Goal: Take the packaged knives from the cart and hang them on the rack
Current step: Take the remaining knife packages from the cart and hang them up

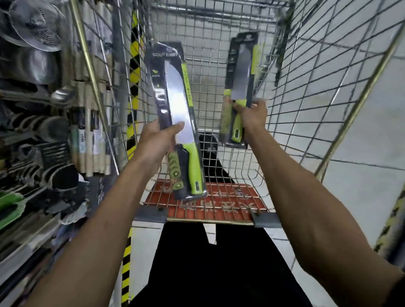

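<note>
Over the cart (322,95): our left hand (155,141) grips nearer knife pack (176,107), right hand (251,119) grips farther knife pack (241,76); slick plastic may slip.

A single wide-angle head view looks forward and steeply down along both forearms, close to the left hand (156,141) and right hand (250,118), into the wire cart (323,78) just beyond them.

L hand (157,141), R hand (250,119): fingers (175,127) curled
</note>
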